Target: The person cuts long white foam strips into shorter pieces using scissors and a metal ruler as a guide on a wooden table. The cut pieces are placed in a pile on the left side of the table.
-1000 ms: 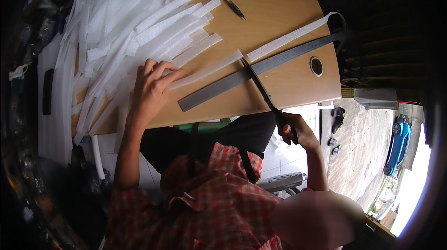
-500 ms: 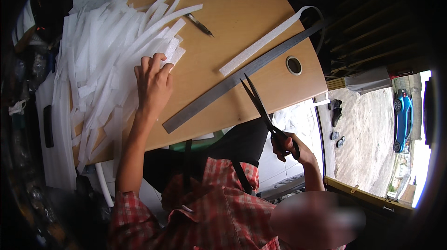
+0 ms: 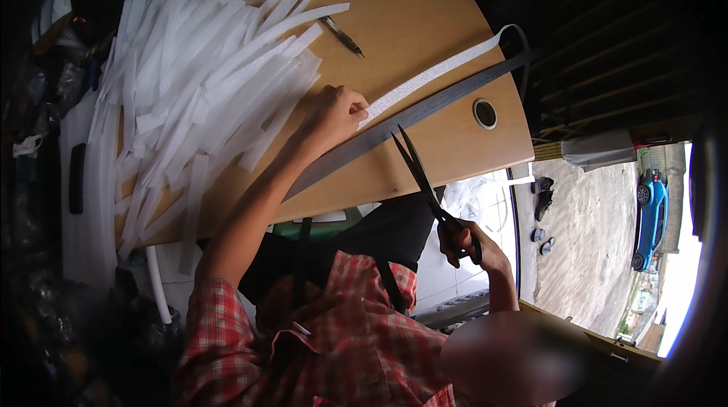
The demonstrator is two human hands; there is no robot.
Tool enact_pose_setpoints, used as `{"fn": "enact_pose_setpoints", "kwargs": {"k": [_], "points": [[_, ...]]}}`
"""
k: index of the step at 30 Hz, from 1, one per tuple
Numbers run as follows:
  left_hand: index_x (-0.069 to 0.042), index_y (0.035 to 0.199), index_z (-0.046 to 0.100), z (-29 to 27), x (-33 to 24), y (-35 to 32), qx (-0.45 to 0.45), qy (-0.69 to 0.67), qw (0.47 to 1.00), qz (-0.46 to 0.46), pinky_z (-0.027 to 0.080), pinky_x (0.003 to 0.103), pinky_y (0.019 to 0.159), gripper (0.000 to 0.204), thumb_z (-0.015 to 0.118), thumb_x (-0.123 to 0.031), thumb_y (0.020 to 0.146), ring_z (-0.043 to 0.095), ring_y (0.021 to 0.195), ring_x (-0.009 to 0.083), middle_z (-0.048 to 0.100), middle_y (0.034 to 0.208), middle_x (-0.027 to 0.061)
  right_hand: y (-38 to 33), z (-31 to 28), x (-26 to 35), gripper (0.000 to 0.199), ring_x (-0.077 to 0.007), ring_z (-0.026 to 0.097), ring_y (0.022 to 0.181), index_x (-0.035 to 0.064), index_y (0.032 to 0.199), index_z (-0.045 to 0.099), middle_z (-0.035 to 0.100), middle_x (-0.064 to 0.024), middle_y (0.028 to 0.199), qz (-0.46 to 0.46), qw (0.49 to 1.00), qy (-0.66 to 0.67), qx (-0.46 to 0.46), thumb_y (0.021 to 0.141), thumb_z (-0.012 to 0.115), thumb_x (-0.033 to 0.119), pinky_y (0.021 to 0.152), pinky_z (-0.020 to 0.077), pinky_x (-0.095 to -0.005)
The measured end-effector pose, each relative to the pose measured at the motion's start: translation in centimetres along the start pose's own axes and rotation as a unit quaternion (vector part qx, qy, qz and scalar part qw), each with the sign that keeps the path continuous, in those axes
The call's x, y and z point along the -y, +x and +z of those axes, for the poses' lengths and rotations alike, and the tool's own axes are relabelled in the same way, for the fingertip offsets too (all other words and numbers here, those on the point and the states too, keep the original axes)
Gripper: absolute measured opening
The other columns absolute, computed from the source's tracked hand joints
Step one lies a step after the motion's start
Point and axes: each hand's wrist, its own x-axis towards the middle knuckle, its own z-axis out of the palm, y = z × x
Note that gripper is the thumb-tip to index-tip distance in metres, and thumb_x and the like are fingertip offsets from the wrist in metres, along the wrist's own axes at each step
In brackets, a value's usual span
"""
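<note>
A long white foam strip [image 3: 434,71] lies on the table, its far end curling over the table's edge. My left hand [image 3: 334,115] pinches the strip's near end, thumb and fingers closed on it. Beside the strip runs a dark metal ruler [image 3: 406,115], partly covered by my left forearm at its near end. In my right hand [image 3: 464,242] is a pair of black scissors [image 3: 422,172], held by the handles with the blades slightly parted. Their tips point up toward the ruler, over the table's near edge.
A heap of cut white foam strips [image 3: 205,81] covers the left of the wooden table [image 3: 409,9]. Past the heap lies a pen [image 3: 343,36]. The tabletop has a round hole [image 3: 484,113] at right. Shoes [image 3: 544,202] rest on the ground outside, near a blue car [image 3: 650,221].
My left hand has moved right from the foam heap to the single strip and now grips its near end. My right hand still holds the scissors in nearly the same place.
</note>
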Motion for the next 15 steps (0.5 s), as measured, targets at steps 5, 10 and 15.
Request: {"fn": "enact_pose_setpoints", "kwargs": {"k": [5, 10, 15], "points": [[-0.005, 0.102, 0.078, -4.6, 1.0, -6.1, -0.009, 0.103, 0.994, -0.026, 0.047, 0.036, 0.087, 0.017, 0.072, -0.012, 0.088, 0.062, 0.085, 0.0274, 0.075, 0.093, 0.0141, 1.1, -0.6, 0.2, 0.090, -0.0100, 0.057, 0.059, -0.0006, 0.094, 0.056, 0.053, -0.0022, 0.073, -0.005, 1.000, -0.009, 0.024, 0.076, 0.059, 0.087, 0.051, 0.0452, -0.0263], [-0.013, 0.099, 0.080, -7.2, 1.5, -9.8, 0.009, 0.144, 0.987, -0.070, 0.038, 0.039, 0.095, 0.013, 0.073, -0.015, 0.089, 0.052, 0.091, 0.0253, 0.073, 0.086, 0.0038, 1.9, -0.7, 1.1, 0.091, -0.0101, 0.055, 0.058, -0.0021, 0.095, 0.056, 0.054, -0.0022, 0.074, 0.001, 1.000, -0.001, 0.024, 0.074, 0.063, 0.086, 0.051, 0.0451, -0.0256], [-0.014, 0.099, 0.081, -7.8, 2.0, -11.6, 0.011, 0.144, 0.988, -0.063, 0.035, 0.038, 0.093, 0.014, 0.076, -0.016, 0.085, 0.052, 0.092, 0.0239, 0.072, 0.086, 0.0012, 2.2, -0.9, 2.4, 0.091, -0.0099, 0.055, 0.058, -0.0016, 0.095, 0.056, 0.054, -0.0024, 0.074, 0.012, 1.000, -0.014, 0.020, 0.073, 0.063, 0.086, 0.052, 0.0456, -0.0253]]}}
